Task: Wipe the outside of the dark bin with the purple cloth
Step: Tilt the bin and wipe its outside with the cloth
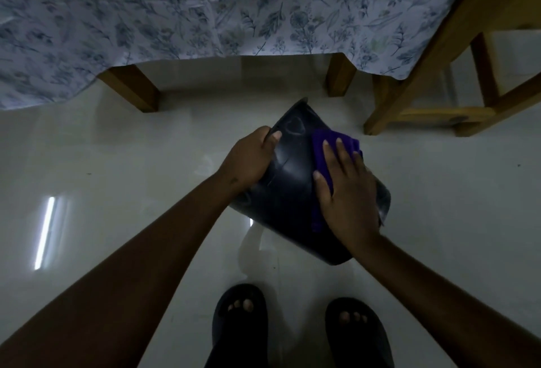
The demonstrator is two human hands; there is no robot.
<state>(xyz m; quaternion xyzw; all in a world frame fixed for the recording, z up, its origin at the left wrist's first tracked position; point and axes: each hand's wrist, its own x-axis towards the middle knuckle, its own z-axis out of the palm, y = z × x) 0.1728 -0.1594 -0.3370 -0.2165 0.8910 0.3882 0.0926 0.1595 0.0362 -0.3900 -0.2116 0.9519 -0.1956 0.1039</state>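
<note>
While the person bends over it, one dark bin (pixel 295 180) is tipped on its side above the shiny pale floor (pixel 117 162), with its open end turned away toward the table, so I cannot see if anything is inside it. Its smooth outside faces up, and a faint heart shape is pressed into the plastic near the far end; I cannot read any words on it. The left hand (pixel 251 159) wraps around the bin's left side, fingers curled tight on the wall with the thumb on top. The right hand (pixel 348 192) lies flat with fingers spread, pressing one purple cloth (pixel 325 148) against the bin's right side; the cloth sticks out past the fingertips and along the thumb. Two feet in two dark slippers (pixel 240 326) stand on the floor just below the bin. Behind the bin there is one table with a white cloth (pixel 205 7) covered in blue leaves and flowers, hanging over brown wooden legs (pixel 137 89). One wooden chair (pixel 439 75) stands to the right.
</note>
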